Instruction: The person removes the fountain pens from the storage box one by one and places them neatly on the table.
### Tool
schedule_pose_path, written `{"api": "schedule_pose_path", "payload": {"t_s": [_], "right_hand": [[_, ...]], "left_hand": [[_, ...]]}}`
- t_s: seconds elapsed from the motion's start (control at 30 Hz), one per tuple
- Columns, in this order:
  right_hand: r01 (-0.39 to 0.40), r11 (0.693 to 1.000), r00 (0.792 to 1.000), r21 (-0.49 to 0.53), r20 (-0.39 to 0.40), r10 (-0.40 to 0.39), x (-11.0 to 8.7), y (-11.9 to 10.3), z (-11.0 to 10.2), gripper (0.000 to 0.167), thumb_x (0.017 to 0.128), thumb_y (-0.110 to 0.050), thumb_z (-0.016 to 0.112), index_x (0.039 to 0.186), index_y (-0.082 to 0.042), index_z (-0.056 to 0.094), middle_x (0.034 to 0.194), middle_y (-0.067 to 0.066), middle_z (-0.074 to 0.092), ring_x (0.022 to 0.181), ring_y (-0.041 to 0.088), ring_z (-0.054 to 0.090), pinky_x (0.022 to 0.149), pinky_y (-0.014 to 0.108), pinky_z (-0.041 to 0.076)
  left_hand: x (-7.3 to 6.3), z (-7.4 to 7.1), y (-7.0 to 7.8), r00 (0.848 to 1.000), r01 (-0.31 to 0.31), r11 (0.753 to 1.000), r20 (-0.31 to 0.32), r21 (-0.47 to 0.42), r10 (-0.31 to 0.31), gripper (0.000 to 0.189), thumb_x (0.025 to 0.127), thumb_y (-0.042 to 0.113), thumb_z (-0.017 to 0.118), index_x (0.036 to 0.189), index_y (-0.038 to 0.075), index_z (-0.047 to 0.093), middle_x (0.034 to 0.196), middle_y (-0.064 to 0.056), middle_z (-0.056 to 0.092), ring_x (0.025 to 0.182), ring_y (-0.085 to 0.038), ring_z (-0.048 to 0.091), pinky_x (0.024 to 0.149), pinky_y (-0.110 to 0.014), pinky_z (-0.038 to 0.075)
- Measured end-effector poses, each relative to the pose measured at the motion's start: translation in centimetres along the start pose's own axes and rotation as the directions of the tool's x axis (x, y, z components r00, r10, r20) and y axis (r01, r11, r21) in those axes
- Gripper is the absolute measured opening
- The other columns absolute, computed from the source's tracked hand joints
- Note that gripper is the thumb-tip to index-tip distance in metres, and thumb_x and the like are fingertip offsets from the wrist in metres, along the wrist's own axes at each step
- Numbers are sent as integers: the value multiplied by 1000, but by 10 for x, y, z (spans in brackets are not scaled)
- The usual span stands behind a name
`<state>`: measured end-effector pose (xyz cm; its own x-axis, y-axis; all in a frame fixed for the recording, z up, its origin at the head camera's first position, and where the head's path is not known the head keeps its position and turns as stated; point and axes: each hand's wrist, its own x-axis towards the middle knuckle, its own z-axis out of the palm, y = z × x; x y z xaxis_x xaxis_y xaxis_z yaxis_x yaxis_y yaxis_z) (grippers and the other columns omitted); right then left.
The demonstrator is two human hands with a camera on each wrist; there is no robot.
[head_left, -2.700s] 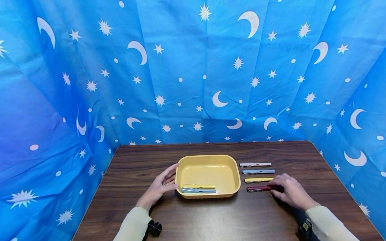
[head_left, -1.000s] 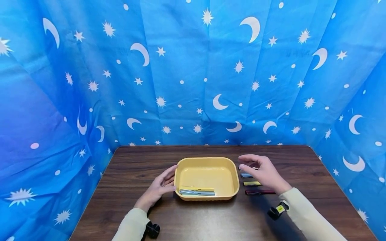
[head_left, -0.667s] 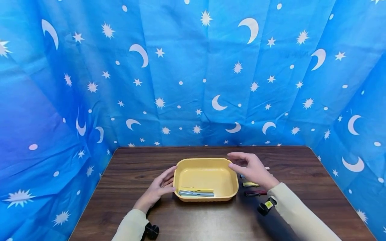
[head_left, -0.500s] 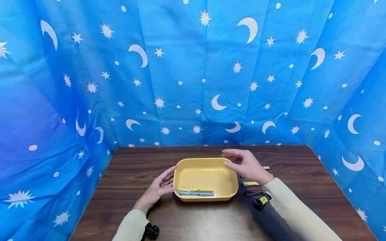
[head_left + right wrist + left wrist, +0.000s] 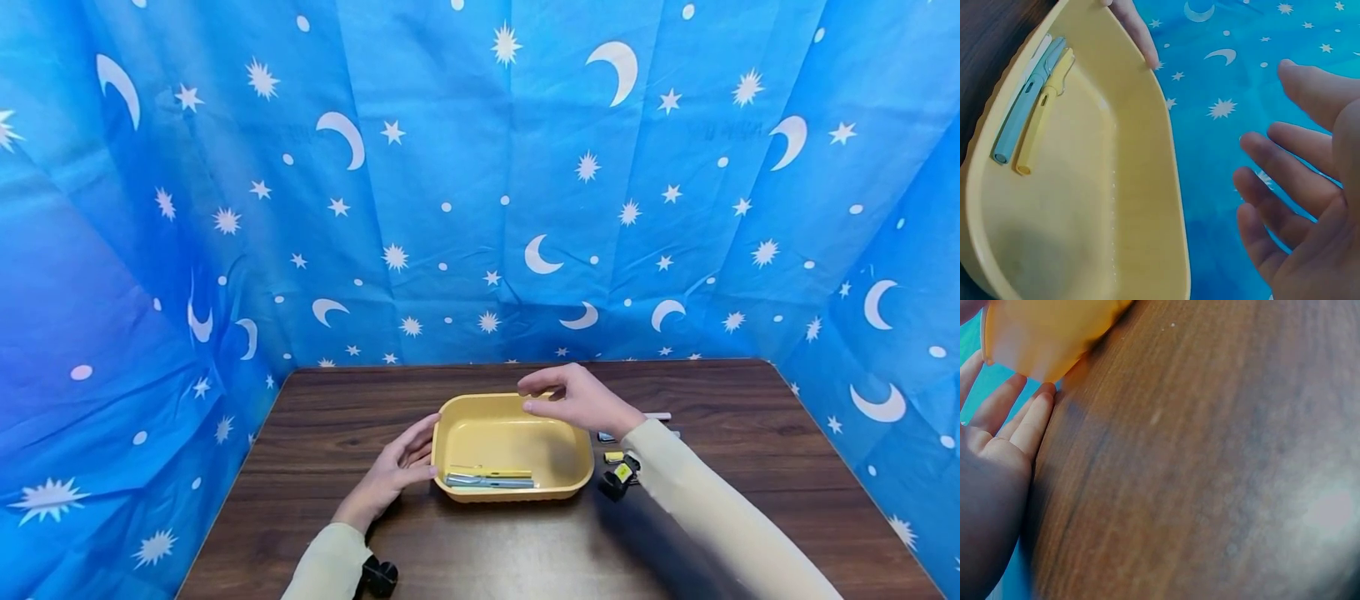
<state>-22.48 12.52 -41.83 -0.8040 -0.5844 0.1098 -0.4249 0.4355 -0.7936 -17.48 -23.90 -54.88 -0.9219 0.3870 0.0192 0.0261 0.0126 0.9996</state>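
Observation:
A yellow tray (image 5: pixel 480 497) sits on the table. Inside, along its near side, lie a yellow pen (image 5: pixel 1038 128), a blue-grey pen (image 5: pixel 1019 115) and a pale pen (image 5: pixel 1040 53). My left hand (image 5: pixel 390 471) rests against the tray's left end, straight fingers touching the outer wall and the thumb at the near corner. Above the tray's far right part hovers my right hand (image 5: pixel 573 398), fingers spread and bent a little, with nothing in them. To the right, a white pen (image 5: pixel 660 416), a blue pen (image 5: pixel 606 437) and a yellow pen (image 5: pixel 612 457) are partly hidden by my right arm.
The dark wooden table (image 5: pixel 337 400) has a blue curtain (image 5: pixel 465 167) with stars and moons behind it and at both sides. A black wrist camera (image 5: pixel 619 477) on my right arm overlaps the pens at right.
My right hand has left the dark red pen in the row at right and moved left over the tray, carrying nothing. My arm now hides that pen. My left hand stays at the tray.

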Motion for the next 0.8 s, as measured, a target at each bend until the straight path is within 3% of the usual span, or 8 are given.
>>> {"api": "schedule_pose_path", "payload": {"t_s": [0.3, 0.53, 0.8], "right_hand": [[-28, 1000, 995, 4, 98, 27, 19, 2, 14, 45, 98, -33, 76, 137, -12, 70, 131, 4, 74, 119, 20, 68, 97, 35, 61], [5, 1000, 981, 10, 193, -7, 32, 3, 26, 46, 98, -31, 77, 136, -6, 70, 129, 15, 74, 119, 30, 69, 99, 40, 60], [-51, 999, 950, -9, 308, 52, 48, 8, 39, 47, 94, -22, 81, 135, -1, 69, 113, 6, 79, 108, 16, 72, 97, 34, 60]], "left_hand": [[1, -1, -1, 1000, -10, 1000, 7, 4, 10, 79, 97, 2, 73, 165, 19, 35, 169, -15, 35, 154, -36, 35, 112, -20, 45], [2, -2, -2, 1000, -10, 1000, 5, 1, 10, 80, 96, 1, 73, 165, 18, 35, 168, -17, 35, 153, -38, 36, 111, -22, 46], [2, -1, -2, 1000, -23, 1000, 21, 1, 23, 81, 97, 1, 72, 166, 15, 33, 169, -19, 32, 154, -42, 34, 111, -21, 46]]}}
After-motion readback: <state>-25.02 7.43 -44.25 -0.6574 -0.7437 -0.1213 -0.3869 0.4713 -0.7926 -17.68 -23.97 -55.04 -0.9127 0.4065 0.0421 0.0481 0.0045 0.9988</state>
